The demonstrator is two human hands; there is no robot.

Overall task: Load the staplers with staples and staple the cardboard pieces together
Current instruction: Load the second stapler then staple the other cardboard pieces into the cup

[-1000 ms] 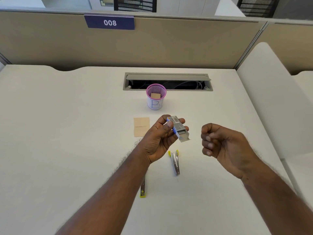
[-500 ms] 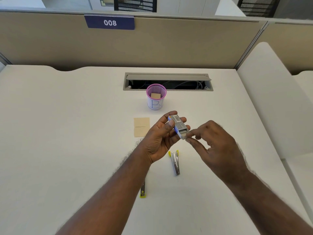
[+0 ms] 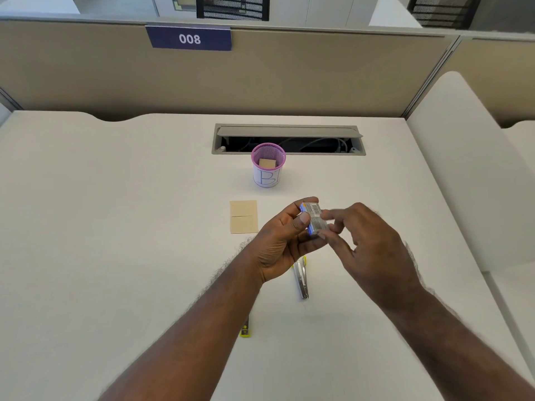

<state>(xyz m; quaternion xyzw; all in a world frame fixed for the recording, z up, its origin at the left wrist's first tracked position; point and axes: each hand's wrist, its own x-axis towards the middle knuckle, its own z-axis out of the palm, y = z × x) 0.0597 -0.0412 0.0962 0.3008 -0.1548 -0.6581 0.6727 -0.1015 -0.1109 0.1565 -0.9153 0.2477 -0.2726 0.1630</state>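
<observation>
Right hand (image 3: pixel 373 250), idle and curled a second ago, now pinches at staple box (image 3: pixel 314 218) gripped in left hand (image 3: pixel 285 241); staplers not yet loaded.

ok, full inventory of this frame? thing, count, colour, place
staple box: 1, grey and blue with a barcode, held above the desk
staplers: 2, silver and yellow; one on the desk below the hands, one partly hidden under the left forearm
cardboard pieces: 2, tan, flat on the desk, edge to edge
cup: 1, pink mesh with a white label, mid desk, a tan piece inside
cable hatch: 1, grey, open, behind the cup
sign: 1, navy, reads 008, on the partition
desk: 1, white
left hand: grip around the box
right hand: fingertips at the box's near end
</observation>
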